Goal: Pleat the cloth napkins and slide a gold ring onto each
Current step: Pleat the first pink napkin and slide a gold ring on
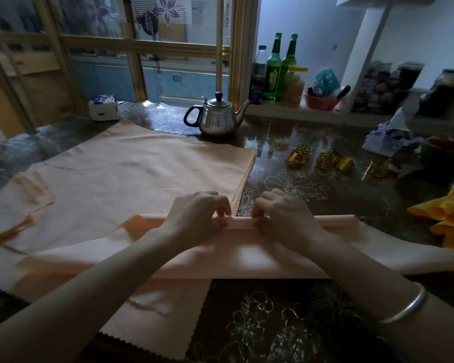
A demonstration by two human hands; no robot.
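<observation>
On the dark floral table (pixel 286 323), the peach napkin (pixel 247 255) lies at centre, with the gold rings (pixel 325 161) at two o'clock. The left hand (pixel 197 213) and right hand (pixel 281 213) pinch its far fold, fingers (pixel 222 205) curled on the cloth. Soft and limp, it looks best gripped along that crease.
</observation>
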